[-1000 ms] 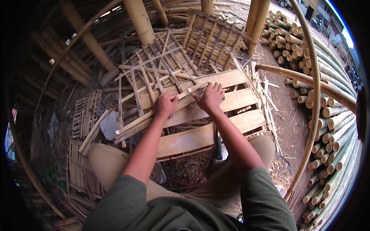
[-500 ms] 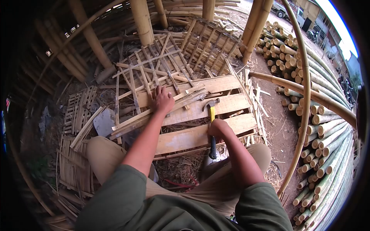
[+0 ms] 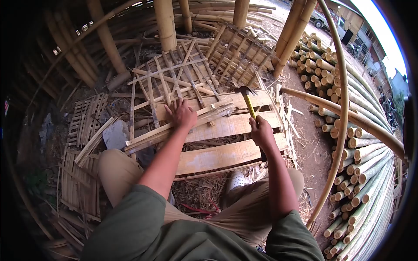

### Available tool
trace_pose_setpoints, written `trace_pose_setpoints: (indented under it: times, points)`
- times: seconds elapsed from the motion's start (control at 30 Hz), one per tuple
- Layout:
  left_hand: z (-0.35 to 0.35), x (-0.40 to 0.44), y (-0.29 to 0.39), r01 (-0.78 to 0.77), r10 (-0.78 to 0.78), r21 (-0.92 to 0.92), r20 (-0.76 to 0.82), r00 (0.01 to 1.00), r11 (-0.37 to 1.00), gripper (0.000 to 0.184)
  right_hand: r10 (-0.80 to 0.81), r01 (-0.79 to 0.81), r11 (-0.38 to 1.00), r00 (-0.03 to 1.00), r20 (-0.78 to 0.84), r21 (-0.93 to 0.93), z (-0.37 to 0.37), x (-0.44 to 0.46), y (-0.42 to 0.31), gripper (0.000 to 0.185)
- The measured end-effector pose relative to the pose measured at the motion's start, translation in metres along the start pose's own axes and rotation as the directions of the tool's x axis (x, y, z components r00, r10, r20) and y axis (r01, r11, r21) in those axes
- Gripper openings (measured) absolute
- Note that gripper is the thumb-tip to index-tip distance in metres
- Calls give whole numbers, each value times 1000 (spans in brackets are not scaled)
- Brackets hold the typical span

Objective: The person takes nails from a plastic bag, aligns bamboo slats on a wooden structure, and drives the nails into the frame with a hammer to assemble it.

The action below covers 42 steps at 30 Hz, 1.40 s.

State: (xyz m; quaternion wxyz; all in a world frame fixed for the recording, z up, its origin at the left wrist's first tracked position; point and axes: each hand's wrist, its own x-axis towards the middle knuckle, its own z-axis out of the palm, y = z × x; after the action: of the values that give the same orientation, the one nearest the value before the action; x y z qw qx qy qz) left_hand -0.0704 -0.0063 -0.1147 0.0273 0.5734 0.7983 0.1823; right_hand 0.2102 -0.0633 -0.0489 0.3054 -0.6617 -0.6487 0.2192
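Observation:
My right hand (image 3: 262, 132) is wrapped round the handle of a claw hammer (image 3: 249, 103) with a yellow and black grip. The hammer's metal head points away from me, above the right end of the wooden planks (image 3: 228, 155). Fingers spread, my left hand (image 3: 182, 115) rests at the near edge of a lattice of bamboo slats (image 3: 167, 77), beside a bundle of loose bamboo strips (image 3: 213, 115). Those strips lie slantwise across the planks. Whether the left fingertips press on a slat is too small to tell.
A second slatted panel (image 3: 244, 52) leans behind the lattice. Stacked bamboo poles (image 3: 363, 158) fill the right side, behind a curved pole (image 3: 344, 87) and a horizontal rail (image 3: 348, 113). A grey slab (image 3: 116, 135) and smaller slatted panels (image 3: 87, 119) lie at left.
My right hand has lifted the hammer up and away from me, tilting its head to the left at the far planks. The left hand stays in about the same place on the lattice.

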Motion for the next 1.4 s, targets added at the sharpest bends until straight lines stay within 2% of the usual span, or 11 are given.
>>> trace_pose_setpoints:
  times: [0.07, 0.2, 0.5, 0.57, 0.7, 0.8, 0.83, 0.87, 0.97, 1.33, 1.4]
  points:
    - [9, 3, -6, 7, -15, -156, -49, 999, 988, 51, -78, 78, 994, 997, 8, -71, 9, 1, -7, 37]
    - [29, 12, -9, 26, -45, -154, -125, 991, 988, 56, -56, 61, 989, 998, 42, -136, 29, 3, -12, 41]
    - [27, 12, -7, 78, -80, -73, -15, 997, 994, 63, -143, 144, 964, 990, 22, -224, 39, 4, -7, 37]
    - [30, 14, -8, 82, -83, -58, -19, 996, 995, 63, -162, 142, 978, 978, -130, -151, 25, 4, -26, 36]
    - [25, 13, -6, 85, -85, -45, -1, 996, 995, 63, -241, 235, 970, 880, -409, -65, 10, 1, -54, 26]
    - [26, 11, -7, 91, -91, -65, 2, 996, 994, 63, -166, 156, 986, 926, -340, -58, 44, 0, -25, 27]
    - [31, 13, -10, 78, -79, -64, -12, 997, 995, 63, -174, 143, 952, 980, -92, -272, 52, 2, -4, 31]
    - [32, 13, -11, 65, -67, -65, -30, 997, 996, 63, -86, 82, 962, 996, -6, -260, 59, 4, -2, 36]
    - [29, 16, -11, 78, -79, -37, -4, 997, 996, 62, -18, 0, 982, 995, -95, -190, 59, 11, -1, 38]
    - [28, 15, -11, 79, -79, -38, 5, 997, 996, 62, -65, 62, 975, 998, -3, -213, 53, 0, -8, 38]
    - [28, 16, -10, 80, -79, -48, 6, 997, 996, 62, -132, 111, 986, 974, -185, -124, 36, -1, -31, 35]
